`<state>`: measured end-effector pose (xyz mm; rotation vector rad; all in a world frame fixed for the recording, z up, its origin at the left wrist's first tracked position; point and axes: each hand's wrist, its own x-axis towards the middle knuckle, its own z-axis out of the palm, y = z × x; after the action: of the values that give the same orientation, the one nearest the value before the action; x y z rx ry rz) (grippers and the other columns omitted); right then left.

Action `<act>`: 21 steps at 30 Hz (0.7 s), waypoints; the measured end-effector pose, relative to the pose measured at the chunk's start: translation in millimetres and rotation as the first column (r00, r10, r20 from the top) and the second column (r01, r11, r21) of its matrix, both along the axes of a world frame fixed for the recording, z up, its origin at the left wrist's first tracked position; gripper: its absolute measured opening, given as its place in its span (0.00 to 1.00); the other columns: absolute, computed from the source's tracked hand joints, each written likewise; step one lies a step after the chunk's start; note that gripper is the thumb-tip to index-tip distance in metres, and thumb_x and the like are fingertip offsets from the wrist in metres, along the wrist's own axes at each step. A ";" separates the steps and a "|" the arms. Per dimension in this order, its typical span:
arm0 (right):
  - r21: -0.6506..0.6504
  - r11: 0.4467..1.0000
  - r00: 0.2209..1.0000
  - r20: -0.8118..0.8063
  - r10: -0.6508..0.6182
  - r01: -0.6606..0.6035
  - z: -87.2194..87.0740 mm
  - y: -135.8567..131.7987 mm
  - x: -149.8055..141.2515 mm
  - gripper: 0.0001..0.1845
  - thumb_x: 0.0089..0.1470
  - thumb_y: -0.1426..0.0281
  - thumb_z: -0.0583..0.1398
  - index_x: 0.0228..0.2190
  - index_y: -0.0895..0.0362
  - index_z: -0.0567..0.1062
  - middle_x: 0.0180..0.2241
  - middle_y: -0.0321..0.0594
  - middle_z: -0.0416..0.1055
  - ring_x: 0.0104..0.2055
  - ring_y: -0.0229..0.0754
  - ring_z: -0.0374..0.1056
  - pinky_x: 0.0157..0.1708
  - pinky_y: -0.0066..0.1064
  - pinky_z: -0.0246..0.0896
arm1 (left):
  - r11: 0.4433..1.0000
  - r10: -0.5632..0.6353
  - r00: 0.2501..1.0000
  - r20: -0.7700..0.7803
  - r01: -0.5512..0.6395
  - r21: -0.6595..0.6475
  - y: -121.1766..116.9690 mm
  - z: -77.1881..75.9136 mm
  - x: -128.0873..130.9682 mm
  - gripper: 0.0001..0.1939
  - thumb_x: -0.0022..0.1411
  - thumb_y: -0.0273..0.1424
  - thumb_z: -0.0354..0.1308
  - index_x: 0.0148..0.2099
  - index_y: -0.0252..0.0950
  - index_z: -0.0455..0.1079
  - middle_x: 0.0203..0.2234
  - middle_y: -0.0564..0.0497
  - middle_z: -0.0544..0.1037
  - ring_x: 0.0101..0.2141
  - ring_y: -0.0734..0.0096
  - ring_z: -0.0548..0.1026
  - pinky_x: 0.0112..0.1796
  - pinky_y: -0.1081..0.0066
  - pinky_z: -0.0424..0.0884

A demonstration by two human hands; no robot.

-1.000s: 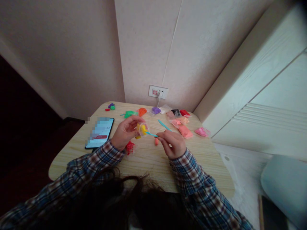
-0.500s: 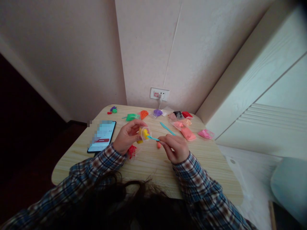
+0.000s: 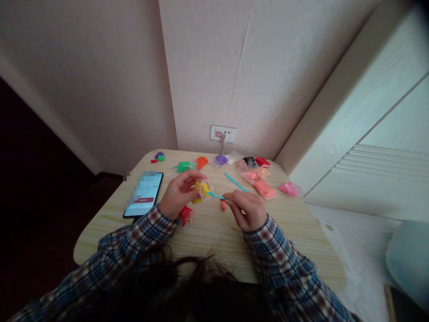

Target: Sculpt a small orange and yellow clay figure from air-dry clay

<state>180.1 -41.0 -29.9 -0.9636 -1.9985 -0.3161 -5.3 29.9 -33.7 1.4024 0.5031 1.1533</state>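
Note:
My left hand [image 3: 180,193] is closed on a clear plastic bag of yellow modelling clay [image 3: 203,189], held up above the table. Between the thumb and fingers of my right hand [image 3: 247,208] is a thin light-blue modelling tool [image 3: 217,196], its tip at the yellow clay in the bag's mouth. Just below the tool, a small orange-pink lump of clay [image 3: 223,205] lies on the wood. A bag of red clay [image 3: 185,215] rests under my left wrist. Beyond my right hand lies a second blue tool, shaped like a knife [image 3: 235,182].
The pale wooden table [image 3: 214,250] carries a phone [image 3: 144,195] at left. Small purple, green and red clay pieces [image 3: 159,156] sit at the far left corner. Bags of green [image 3: 185,167], purple [image 3: 220,159], salmon [image 3: 265,189] and pink clay [image 3: 290,188] line the back and right. A wall socket [image 3: 223,133] holds a plug.
The whole view has shifted slightly. Both hands keep their grips, and the tool's tip stays at the yellow clay with hardly any visible movement.

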 end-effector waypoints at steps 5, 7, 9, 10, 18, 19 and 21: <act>-0.004 1.000 1.000 0.012 -0.002 0.003 -1.5 0.7 0.3 0.10 0.57 0.73 0.51 0.29 0.60 0.72 0.19 0.38 0.69 0.20 0.34 0.63 0.21 0.25 0.56 | 1.000 0.005 1.000 0.009 -0.005 -0.004 -0.8 2.3 0.7 0.19 0.40 0.33 0.70 0.35 0.34 0.69 0.32 0.51 0.75 0.32 0.73 0.72 0.35 0.73 0.68; -0.014 1.000 1.000 0.013 0.004 -0.004 -2.1 1.0 0.5 0.10 0.57 0.73 0.51 0.29 0.60 0.72 0.20 0.39 0.70 0.21 0.35 0.64 0.21 0.25 0.57 | 1.000 0.010 1.000 0.016 -0.010 -0.009 -0.9 2.7 0.9 0.18 0.40 0.32 0.70 0.35 0.33 0.70 0.32 0.51 0.74 0.32 0.73 0.72 0.35 0.74 0.68; -0.030 0.999 1.000 0.006 0.015 -0.015 -2.1 1.1 0.7 0.10 0.57 0.73 0.51 0.29 0.60 0.72 0.21 0.39 0.71 0.21 0.35 0.65 0.21 0.25 0.57 | 1.000 0.010 1.000 0.023 -0.010 -0.010 -0.8 2.7 0.8 0.18 0.40 0.31 0.70 0.35 0.33 0.70 0.33 0.51 0.74 0.33 0.73 0.72 0.35 0.75 0.68; -0.041 0.999 1.000 0.001 0.023 -0.023 -1.8 1.1 0.8 0.10 0.57 0.73 0.51 0.29 0.60 0.71 0.21 0.39 0.71 0.21 0.35 0.65 0.21 0.25 0.58 | 1.000 0.008 1.000 0.025 -0.008 -0.010 -0.7 2.5 0.6 0.18 0.40 0.31 0.70 0.35 0.33 0.70 0.33 0.50 0.74 0.33 0.73 0.72 0.35 0.75 0.68; -0.200 0.973 0.993 -0.051 0.105 -0.113 0.3 1.0 2.5 0.12 0.58 0.73 0.50 0.27 0.58 0.71 0.23 0.39 0.73 0.22 0.34 0.67 0.23 0.24 0.61 | 1.000 -0.002 1.000 0.007 0.002 -0.008 -0.8 2.9 0.1 0.17 0.40 0.29 0.70 0.35 0.33 0.70 0.34 0.49 0.75 0.36 0.70 0.72 0.36 0.74 0.69; -0.208 0.971 0.993 -0.052 0.110 -0.118 -0.1 1.2 2.8 0.12 0.58 0.73 0.50 0.27 0.58 0.70 0.23 0.39 0.72 0.22 0.34 0.66 0.23 0.24 0.61 | 1.000 0.002 1.000 0.001 -0.002 -0.010 -1.0 3.3 0.2 0.18 0.40 0.29 0.70 0.34 0.33 0.70 0.35 0.49 0.75 0.37 0.69 0.72 0.36 0.74 0.69; -0.216 0.968 0.992 -0.053 0.118 -0.127 -1.0 1.5 3.3 0.12 0.58 0.73 0.49 0.26 0.58 0.70 0.23 0.39 0.72 0.22 0.34 0.66 0.24 0.24 0.60 | 1.000 0.003 1.000 -0.011 -0.003 -0.015 -1.2 3.8 0.3 0.18 0.40 0.29 0.70 0.35 0.33 0.70 0.34 0.49 0.75 0.36 0.70 0.72 0.36 0.74 0.69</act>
<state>183.4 -39.5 -31.0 -0.9678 -2.0762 -0.0073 -5.0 28.8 -29.8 1.3961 0.5209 1.1422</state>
